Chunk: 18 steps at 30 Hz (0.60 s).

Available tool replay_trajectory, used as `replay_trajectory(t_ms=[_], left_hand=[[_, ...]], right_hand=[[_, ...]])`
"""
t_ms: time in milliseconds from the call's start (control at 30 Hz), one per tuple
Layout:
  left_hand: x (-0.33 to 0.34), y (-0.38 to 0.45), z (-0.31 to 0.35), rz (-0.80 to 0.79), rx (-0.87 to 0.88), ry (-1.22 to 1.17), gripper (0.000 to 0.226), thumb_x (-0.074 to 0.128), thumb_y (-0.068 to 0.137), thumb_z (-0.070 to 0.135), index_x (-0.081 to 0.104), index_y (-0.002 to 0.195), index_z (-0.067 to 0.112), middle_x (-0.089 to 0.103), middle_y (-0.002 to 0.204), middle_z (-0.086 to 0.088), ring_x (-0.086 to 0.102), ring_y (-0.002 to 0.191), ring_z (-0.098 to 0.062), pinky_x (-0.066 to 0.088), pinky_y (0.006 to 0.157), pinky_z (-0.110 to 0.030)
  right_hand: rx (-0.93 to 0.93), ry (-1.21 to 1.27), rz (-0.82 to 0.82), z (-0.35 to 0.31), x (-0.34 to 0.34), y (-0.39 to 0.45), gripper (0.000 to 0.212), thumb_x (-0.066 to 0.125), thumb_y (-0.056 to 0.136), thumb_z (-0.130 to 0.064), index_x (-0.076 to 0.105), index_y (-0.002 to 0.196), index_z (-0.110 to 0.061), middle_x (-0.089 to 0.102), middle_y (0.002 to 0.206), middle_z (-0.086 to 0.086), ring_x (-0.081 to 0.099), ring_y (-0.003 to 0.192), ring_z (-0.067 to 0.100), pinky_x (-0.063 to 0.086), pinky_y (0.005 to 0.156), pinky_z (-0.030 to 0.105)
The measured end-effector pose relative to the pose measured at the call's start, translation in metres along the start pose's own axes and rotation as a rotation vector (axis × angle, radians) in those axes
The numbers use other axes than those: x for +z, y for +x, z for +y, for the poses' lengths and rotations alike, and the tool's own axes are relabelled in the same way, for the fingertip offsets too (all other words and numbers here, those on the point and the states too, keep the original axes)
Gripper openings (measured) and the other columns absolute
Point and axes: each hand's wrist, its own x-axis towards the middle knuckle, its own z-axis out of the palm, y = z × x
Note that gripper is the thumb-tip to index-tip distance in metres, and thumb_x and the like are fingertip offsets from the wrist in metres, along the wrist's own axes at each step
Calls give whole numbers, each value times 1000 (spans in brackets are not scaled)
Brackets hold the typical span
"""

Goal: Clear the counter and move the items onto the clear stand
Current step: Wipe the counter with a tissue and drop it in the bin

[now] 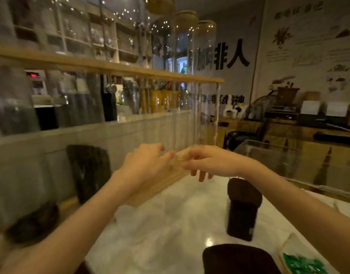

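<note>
Both my hands meet over the wooden base (160, 186) of the clear stand (130, 131), at the far end of the marble counter (170, 224). My left hand (146, 165) and my right hand (205, 161) pinch a small yellowish clear object (180, 157) between their fingertips; the blur hides what it is. A dark brown bag (242, 210) stands upright on the counter just right of my right forearm. A second dark bag (239, 258) is cut off at the bottom edge. Inside the stand, at the left, stand dark bags (89, 171).
The stand's wooden top shelf (111, 66) carries tall glass jars with cork lids (186, 36). A clear box (269, 155) sits at the counter's right side. A green-printed packet (302, 262) lies at the bottom right. Shelves and a side counter fill the background.
</note>
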Motion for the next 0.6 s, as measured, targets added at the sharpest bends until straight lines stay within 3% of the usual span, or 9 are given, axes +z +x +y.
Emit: replay_trajectory(t_ms=[267, 467, 600], left_hand=[[40, -36, -78, -147, -136, 62, 33, 42, 88, 33, 54, 118, 30, 61, 122, -4, 59, 104, -24, 51, 89, -43], [82, -59, -100, -267, -9, 52, 34, 47, 89, 22, 50, 123, 25, 48, 139, 1, 43, 126, -16, 36, 105, -33], [95, -67, -105, -335, 29, 26, 35, 49, 88, 22, 51, 123, 25, 51, 134, -1, 44, 122, -15, 38, 103, -32]], right_hand=[[-52, -158, -370, 0, 61, 45, 35, 62, 81, -35, 59, 111, -17, 65, 107, 7, 69, 83, 22, 54, 65, 29], [-75, -273, -628, 7, 97, 58, 38, 72, 75, -26, 61, 110, -16, 64, 105, 11, 61, 66, 16, 53, 56, 24], [-98, -316, -675, 13, 117, 59, 30, 74, 73, -20, 67, 102, -14, 64, 96, 10, 58, 61, 14, 53, 51, 22]])
